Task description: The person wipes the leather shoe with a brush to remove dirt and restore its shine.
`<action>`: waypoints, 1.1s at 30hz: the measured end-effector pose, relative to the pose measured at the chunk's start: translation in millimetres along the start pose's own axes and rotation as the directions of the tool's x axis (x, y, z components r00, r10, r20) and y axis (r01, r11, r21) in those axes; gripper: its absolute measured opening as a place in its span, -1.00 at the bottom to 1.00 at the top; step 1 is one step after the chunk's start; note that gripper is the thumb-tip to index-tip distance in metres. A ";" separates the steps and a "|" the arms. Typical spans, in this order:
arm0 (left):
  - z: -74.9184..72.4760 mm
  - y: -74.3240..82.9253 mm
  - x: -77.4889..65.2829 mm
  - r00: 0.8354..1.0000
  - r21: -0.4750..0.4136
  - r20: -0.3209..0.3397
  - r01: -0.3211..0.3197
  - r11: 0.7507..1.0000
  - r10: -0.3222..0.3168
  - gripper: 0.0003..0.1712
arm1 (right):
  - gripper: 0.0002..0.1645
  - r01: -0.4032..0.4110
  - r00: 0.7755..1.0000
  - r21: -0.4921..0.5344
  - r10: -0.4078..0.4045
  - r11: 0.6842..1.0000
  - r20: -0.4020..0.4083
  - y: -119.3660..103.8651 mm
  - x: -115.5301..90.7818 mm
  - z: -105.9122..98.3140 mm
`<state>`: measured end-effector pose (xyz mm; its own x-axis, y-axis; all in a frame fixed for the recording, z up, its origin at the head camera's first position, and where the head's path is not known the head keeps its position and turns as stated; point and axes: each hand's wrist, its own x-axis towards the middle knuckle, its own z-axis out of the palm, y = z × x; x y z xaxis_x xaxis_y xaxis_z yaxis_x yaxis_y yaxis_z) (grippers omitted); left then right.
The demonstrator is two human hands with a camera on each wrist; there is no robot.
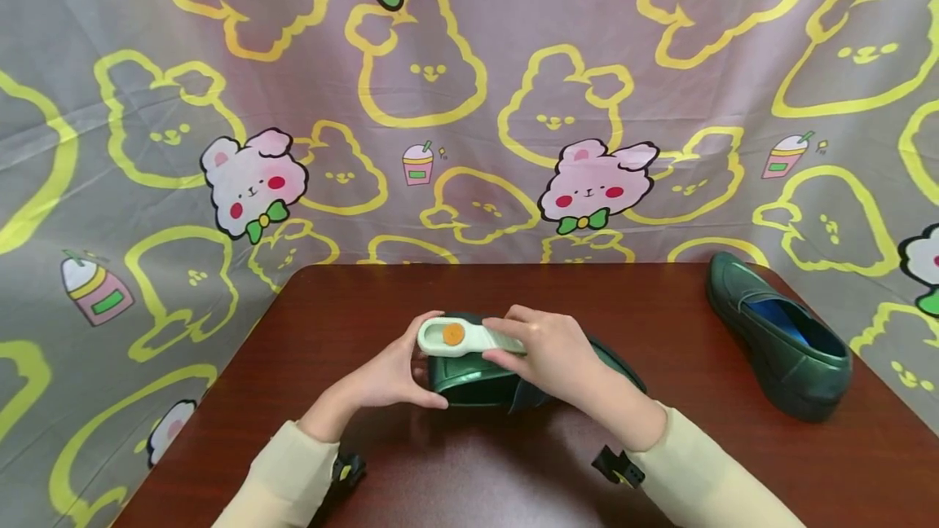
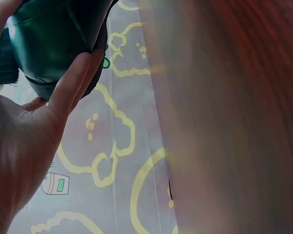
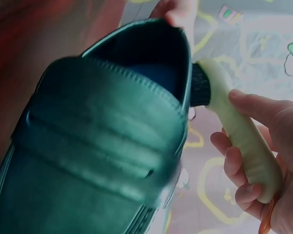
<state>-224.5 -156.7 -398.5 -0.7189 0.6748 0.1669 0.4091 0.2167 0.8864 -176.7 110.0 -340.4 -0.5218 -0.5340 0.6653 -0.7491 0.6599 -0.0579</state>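
Observation:
A dark green leather loafer (image 1: pixel 469 385) is held on its side above the table, its opening facing me in the head view. My left hand (image 1: pixel 385 373) grips it round the heel; the left wrist view shows the thumb and fingers (image 2: pixel 71 83) wrapped about the heel (image 2: pixel 53 44). In my right hand (image 1: pixel 553 353) is a pale green brush (image 1: pixel 473 338) with an orange dot on its head. The right wrist view shows the fingers curled round the handle (image 3: pixel 254 151) and the dark bristles (image 3: pixel 200 85) against the loafer's side, near the opening.
A second dark green loafer (image 1: pixel 778 332) with a blue lining stands at the right of the reddish-brown table (image 1: pixel 352 292). A grey cloth (image 1: pixel 469 104) with cartoon prints hangs behind and beside the table. From the brush handle's end hangs an orange cord (image 3: pixel 267 219).

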 end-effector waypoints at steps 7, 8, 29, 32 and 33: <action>-0.7 -1.2 -1.8 1.000 0.044 -0.003 0.020 0.999 -0.020 0.29 | -0.52 -0.191 0.982 -0.051 0.190 0.980 -0.017 20.0 -3.4 -8.9; -1.2 -1.2 -2.2 1.000 0.057 0.000 0.024 0.998 -0.024 0.29 | -0.53 -0.218 0.976 -0.038 0.218 0.975 -0.014 23.0 -4.7 -11.9; -4.7 -3.0 -9.2 0.994 0.313 0.036 0.082 0.946 -0.098 0.28 | -0.46 -0.227 0.963 0.064 0.234 0.972 -0.133 79.2 -83.3 -63.8; -6.0 -5.6 -8.4 0.992 0.306 0.058 0.086 0.948 -0.109 0.23 | -0.46 -0.240 0.960 0.052 0.245 0.969 -0.135 81.2 -91.1 -67.5; -6.4 -6.7 -8.0 0.991 0.289 0.064 0.092 0.953 -0.115 0.22 | -0.46 -0.244 0.959 0.051 0.249 0.968 -0.135 81.7 -93.3 -68.7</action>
<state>-225.1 -168.1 -403.0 -0.7237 0.6893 0.0353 0.4861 0.4727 0.7350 -161.2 250.0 -356.0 -0.6319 -0.2764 0.7241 -0.6186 0.7428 -0.2562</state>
